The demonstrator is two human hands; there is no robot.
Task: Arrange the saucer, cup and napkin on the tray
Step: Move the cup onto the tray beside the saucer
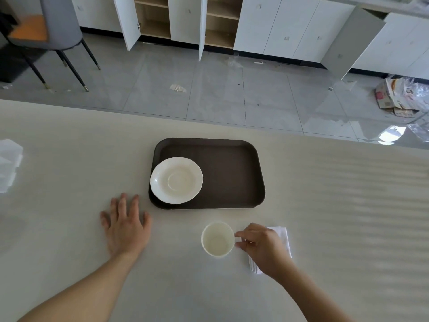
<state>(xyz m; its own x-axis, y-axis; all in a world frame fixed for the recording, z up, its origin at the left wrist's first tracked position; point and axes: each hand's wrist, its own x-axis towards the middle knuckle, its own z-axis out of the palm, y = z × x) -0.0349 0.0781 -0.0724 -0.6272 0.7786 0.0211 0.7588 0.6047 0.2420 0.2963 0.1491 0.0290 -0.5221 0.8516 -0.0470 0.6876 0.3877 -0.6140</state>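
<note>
A dark brown tray lies on the pale table. On its left side sits a white saucer, its edge overlapping the tray's left rim. Nearer to me, in front of the tray, stands an empty white cup upright on the table. My right hand pinches the cup's handle from the right. A folded white napkin lies under that hand, mostly hidden. My left hand rests flat on the table, fingers spread, left of the tray's near corner.
A clear plastic wrapper lies at the table's far left edge. Beyond the table's far edge are a tiled floor, a grey chair, white cabinets with open doors and a pile of cardboard and plastic.
</note>
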